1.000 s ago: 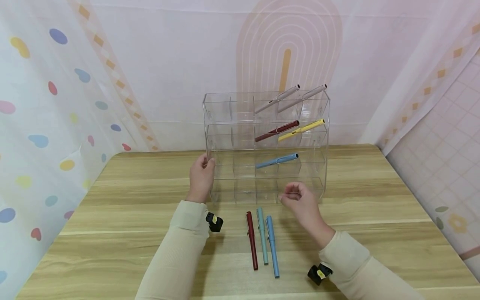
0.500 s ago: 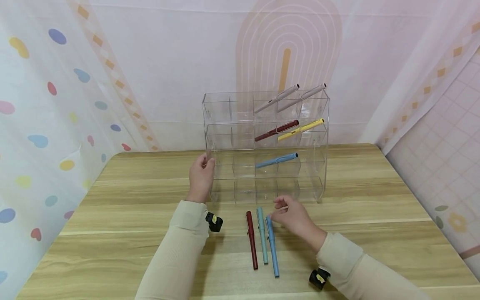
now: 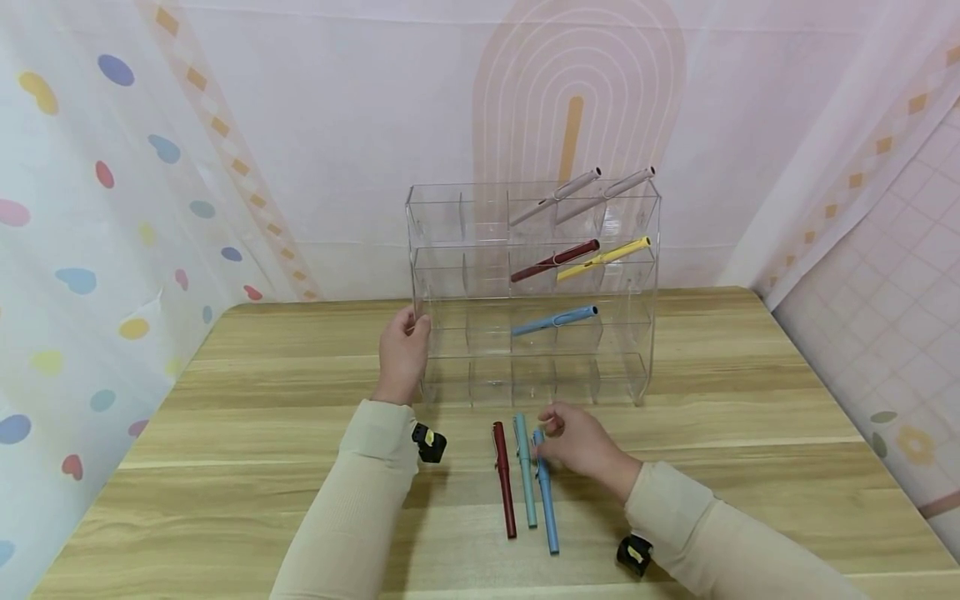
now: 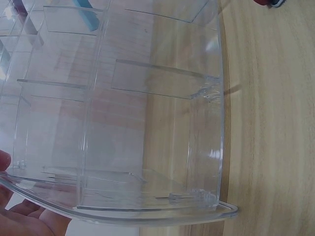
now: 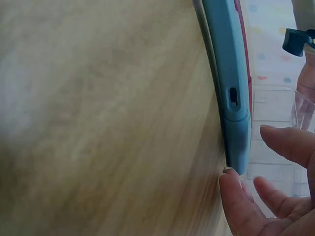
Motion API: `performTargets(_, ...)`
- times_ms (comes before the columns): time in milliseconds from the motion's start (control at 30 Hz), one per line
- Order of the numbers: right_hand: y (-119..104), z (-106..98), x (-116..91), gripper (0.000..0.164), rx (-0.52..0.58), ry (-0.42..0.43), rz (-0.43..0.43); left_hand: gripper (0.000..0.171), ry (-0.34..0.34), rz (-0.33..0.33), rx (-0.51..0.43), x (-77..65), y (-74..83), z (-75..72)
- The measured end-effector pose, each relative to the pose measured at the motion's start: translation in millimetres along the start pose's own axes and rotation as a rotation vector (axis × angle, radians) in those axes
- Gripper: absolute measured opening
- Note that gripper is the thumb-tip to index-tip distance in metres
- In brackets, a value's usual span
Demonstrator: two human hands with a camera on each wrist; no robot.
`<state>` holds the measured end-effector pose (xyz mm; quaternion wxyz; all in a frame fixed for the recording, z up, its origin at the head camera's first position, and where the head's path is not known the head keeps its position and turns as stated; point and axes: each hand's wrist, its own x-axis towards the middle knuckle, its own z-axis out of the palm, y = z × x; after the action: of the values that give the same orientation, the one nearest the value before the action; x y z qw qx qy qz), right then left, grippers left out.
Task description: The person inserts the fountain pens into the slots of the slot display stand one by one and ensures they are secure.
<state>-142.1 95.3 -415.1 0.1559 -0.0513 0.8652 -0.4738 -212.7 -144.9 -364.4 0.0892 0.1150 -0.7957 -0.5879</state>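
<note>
A clear acrylic pen rack [image 3: 532, 367] with tiered compartments stands on the table. My left hand [image 3: 401, 354] grips its left side edge; the left wrist view shows the thumb in front of the panel [image 4: 147, 220] and the other fingers behind it. On the table before the rack lie a dark red pen [image 3: 505, 483], a teal pen [image 3: 526, 475] and a blue pen [image 3: 549, 508], side by side. My right hand [image 3: 581, 442] is at the blue pen's far end. In the right wrist view its thumb and fingers [image 5: 238, 206] are spread apart, fingertips right by the pen's end.
Inside the rack, two pale pens [image 3: 558, 196] lean in the top tier. Below them are a dark red pen [image 3: 555, 261] and a yellow pen [image 3: 603, 258], then a blue pen [image 3: 555, 321]. A patterned curtain [image 3: 337, 125] hangs behind the wooden table [image 3: 262, 442].
My right hand has come down and left from the rack's bottom tier to the blue pen on the table. The left hand has stayed at the rack's side.
</note>
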Motion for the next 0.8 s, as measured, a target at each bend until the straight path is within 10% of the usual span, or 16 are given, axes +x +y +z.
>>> performTargets(800, -7.5, 7.3, 0.9, 0.033, -0.226, -0.031, -0.094, 0.032, -0.001, -0.002, -0.001, 1.0, -0.1, 0.1)
